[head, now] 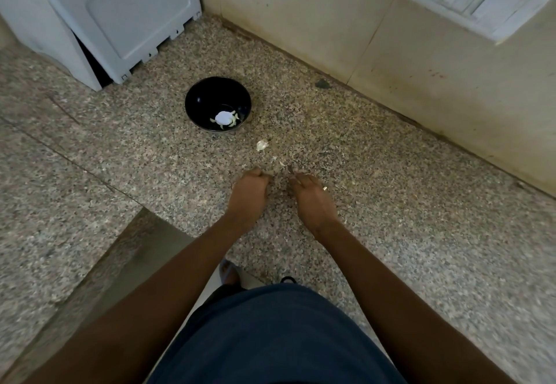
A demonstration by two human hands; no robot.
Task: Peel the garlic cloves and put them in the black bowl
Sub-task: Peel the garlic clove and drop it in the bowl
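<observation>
Curling over the counter (391, 203), left hand (249, 194) and right hand (313, 200) hide any contents; grip unclear. One garlic clove (261, 145) lies at five o'clock from one black bowl (195, 97).

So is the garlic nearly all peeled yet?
Some is done: a few pale peeled pieces lie in the black bowl. The left hand and right hand are curled over the counter; what they hold is hidden. One unpeeled clove waits beside the bowl, with bits of skin nearby.
</observation>
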